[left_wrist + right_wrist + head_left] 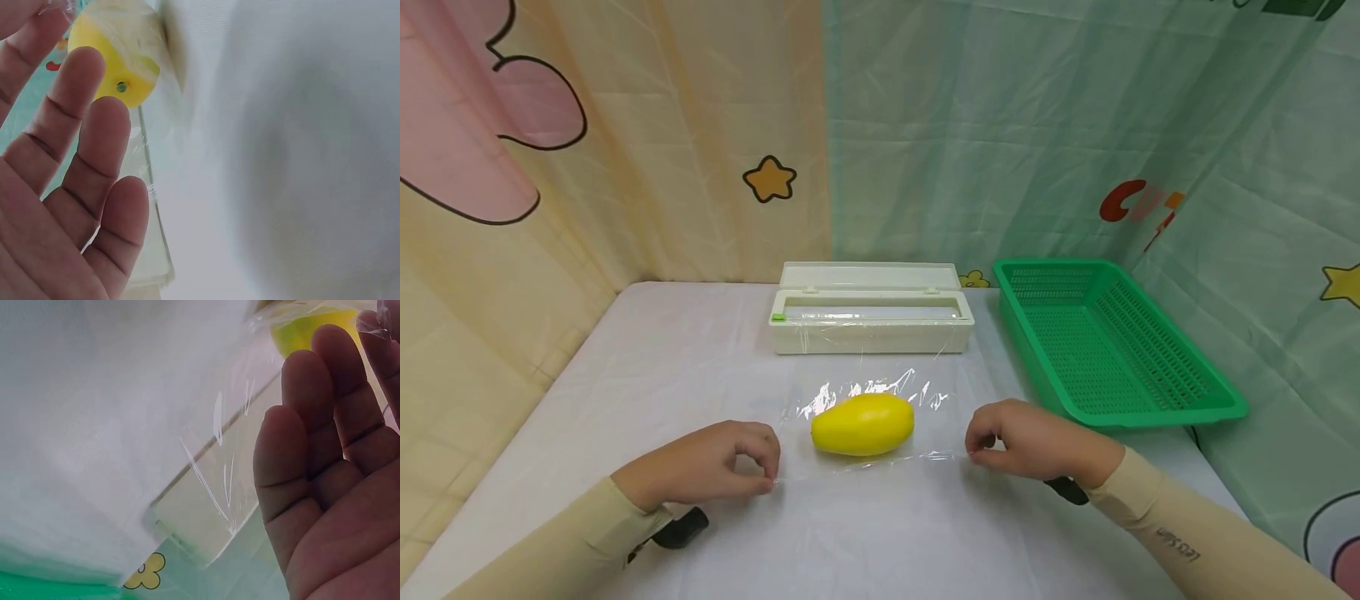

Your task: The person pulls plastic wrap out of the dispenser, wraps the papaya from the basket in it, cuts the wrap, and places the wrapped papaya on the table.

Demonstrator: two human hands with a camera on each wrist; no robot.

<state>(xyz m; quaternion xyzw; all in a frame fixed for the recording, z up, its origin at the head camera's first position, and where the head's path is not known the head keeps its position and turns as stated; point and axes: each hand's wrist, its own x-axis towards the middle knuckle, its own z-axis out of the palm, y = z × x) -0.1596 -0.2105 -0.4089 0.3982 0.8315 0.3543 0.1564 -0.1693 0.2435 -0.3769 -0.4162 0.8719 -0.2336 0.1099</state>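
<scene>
A sheet of clear cling film (934, 421) stretches forward from a white film dispenser box (868, 337) and passes over a yellow papaya-like fruit (862, 425) on the table. My left hand (715, 462), left of the fruit, pinches one near corner of the film between thumb and index finger. The opposite near corner is pinched by my right hand (1030, 437), right of the fruit. In the left wrist view, the fruit (125, 75) shows its green stem end beneath the film. Creases run through the film (219, 419) in the right wrist view.
The dispenser's lid (868, 275) stands raised at the back, with a film roll inside. A green plastic basket (1150, 414) stands at the right, beyond my right hand. Printed curtains (910, 133) enclose the white-covered table (685, 350) behind and at both sides.
</scene>
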